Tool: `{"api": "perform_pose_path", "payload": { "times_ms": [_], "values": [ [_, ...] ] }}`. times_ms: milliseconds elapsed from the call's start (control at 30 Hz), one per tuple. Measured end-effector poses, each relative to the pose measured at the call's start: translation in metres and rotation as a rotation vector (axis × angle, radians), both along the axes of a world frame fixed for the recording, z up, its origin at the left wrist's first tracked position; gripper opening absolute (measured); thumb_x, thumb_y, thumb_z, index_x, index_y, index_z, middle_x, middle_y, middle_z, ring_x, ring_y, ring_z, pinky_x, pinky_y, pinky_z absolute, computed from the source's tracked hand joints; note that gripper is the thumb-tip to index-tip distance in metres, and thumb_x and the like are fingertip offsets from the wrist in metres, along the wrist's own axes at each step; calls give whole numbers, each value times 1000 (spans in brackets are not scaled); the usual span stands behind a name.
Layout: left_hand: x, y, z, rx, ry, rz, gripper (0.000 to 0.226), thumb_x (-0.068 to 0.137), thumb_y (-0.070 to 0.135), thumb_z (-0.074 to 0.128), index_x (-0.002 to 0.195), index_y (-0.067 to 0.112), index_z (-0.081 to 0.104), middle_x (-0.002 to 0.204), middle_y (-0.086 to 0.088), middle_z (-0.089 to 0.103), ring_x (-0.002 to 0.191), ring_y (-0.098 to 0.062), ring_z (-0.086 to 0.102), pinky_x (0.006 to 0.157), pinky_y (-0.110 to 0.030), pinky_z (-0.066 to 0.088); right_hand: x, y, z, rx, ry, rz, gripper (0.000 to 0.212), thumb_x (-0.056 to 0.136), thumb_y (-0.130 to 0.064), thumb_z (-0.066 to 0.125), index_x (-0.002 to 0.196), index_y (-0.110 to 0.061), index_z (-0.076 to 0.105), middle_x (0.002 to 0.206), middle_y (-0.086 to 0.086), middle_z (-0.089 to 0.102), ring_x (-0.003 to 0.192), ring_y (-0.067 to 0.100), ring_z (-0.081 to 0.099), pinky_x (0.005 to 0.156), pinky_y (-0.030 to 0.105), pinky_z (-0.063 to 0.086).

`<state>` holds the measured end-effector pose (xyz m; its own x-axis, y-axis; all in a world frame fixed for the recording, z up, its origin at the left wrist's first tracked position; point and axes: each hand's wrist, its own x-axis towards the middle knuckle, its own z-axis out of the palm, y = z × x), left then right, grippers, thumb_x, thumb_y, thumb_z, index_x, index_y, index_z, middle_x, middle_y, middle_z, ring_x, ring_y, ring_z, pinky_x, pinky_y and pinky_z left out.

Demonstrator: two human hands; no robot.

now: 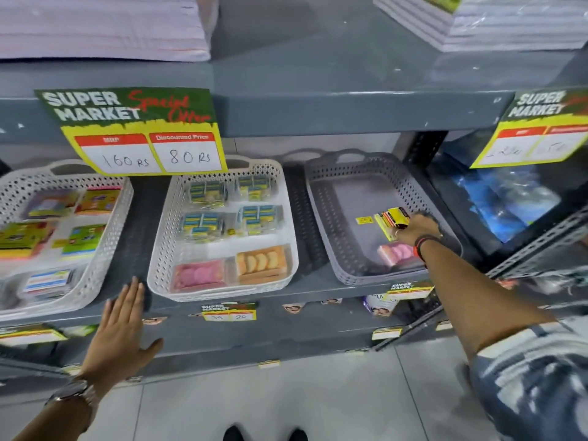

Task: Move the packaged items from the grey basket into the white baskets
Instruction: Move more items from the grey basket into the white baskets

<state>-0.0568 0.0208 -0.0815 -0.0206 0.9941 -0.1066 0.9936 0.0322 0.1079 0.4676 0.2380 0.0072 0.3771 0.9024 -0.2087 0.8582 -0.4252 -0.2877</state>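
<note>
Head view looks down on a grey metal shelf (318,292) in a shop, where three perforated baskets stand side by side. At the right, the grey basket (340,218) is nearly cleared: the right hand (416,227) reaches deep into it and closes its fingers on a yellow packet (393,222), seemingly because that one lies farthest back. A pink packet of erasers (396,253) lies just nearer the front, partly under the wrist, and a small yellow label (364,220) sits loose on the basket floor.

Beside it, the middle white basket (178,249) holds clear packs in tidy rows, with a pink pack (197,276) and an orange pack (262,264) at the front; the matching pink suggests where the remaining eraser packet belongs. Farther left, the left white basket (105,249) carries coloured stationery packs.

Fingers spread and empty, the left hand (122,329) lies flat against the shelf's front edge between the two white baskets, probably to steady the reach.

Above hangs a special-offer price sign (140,132), and paper stacks (493,23) rest on the upper shelf. Pale floor tiles (286,402) run below.
</note>
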Motion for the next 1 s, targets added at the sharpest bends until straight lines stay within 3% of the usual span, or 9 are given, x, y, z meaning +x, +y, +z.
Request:
{"api": "perform_pose_path", "payload": {
  "times_ms": [167, 333, 400, 533, 633, 833, 900, 933, 1000],
  "values": [
    [-1, 0, 0, -10, 17, 10, 109, 59, 53, 50, 146, -2, 16, 154, -19, 22, 145, -12, -9, 116, -29, -9, -7, 8, 2, -159, -21, -36, 96, 59, -59, 78, 129, 0, 50, 136, 26, 49, 125, 41, 48, 103, 47, 42],
    [-3, -3, 0, 39, 41, 6, 103, 65, 56, 40, 148, 1, 12, 157, -15, 16, 145, -26, 11, 117, -29, -8, -11, 16, 7, -244, 65, -125, 107, 52, -51, 86, 137, -4, 42, 147, 26, 37, 137, 41, 34, 112, 51, 27],
    [-5, -3, -1, 57, 43, 4, 102, 67, 56, 40, 148, 1, 11, 157, -14, 14, 144, -29, 15, 117, -29, -8, -14, 22, 6, -214, 108, -121, 97, 51, -46, 88, 131, -5, 50, 144, 23, 44, 134, 39, 40, 113, 49, 30],
    [-7, -6, -1, 78, 32, -14, 99, 70, 54, 42, 148, -1, 12, 157, -16, 14, 143, -30, 16, 118, -32, -6, -36, 22, 19, -87, 254, -95, 54, 78, -23, 75, 121, 5, 58, 134, 24, 55, 124, 33, 53, 106, 37, 39],
    [-15, -18, -1, 91, 2, 9, 96, 74, 51, 43, 148, -1, 10, 157, -17, 13, 144, -29, 14, 119, -35, -1, -55, 30, 25, 96, 345, -104, 36, 84, -19, 68, 109, 8, 66, 113, 20, 67, 102, 22, 60, 95, 37, 45],
    [-35, -31, 4, 82, -51, 4, 93, 76, 46, 46, 149, 5, 6, 158, -15, 11, 145, -24, 12, 117, -37, 6, -143, 42, 70, 333, 510, 167, 12, 83, -20, 66, 77, -10, 63, 79, 13, 57, 71, 23, 60, 45, 24, 42],
    [-37, -30, 5, 69, -70, 0, 98, 74, 41, 57, 149, 4, 7, 158, -14, 11, 145, -25, 13, 117, -38, 7, -180, 44, 73, 385, 582, 277, 9, 78, -16, 69, 74, -9, 65, 83, 20, 63, 74, 23, 61, 63, 29, 51],
    [-40, -30, 5, 65, -81, 0, 103, 71, 37, 65, 149, 4, 8, 158, -14, 11, 144, -25, 13, 117, -38, 7, -202, 46, 69, 390, 610, 335, 12, 78, -12, 69, 87, -4, 69, 98, 25, 67, 90, 28, 64, 80, 38, 54],
    [-39, -30, 2, 57, -103, 7, 109, 67, 36, 70, 149, 5, 6, 158, -14, 10, 145, -25, 12, 116, -38, 7, -243, 52, 51, 262, 712, 427, 43, 82, -16, 69, 121, -3, 59, 135, 21, 54, 124, 31, 51, 107, 51, 40]
  ]
}}
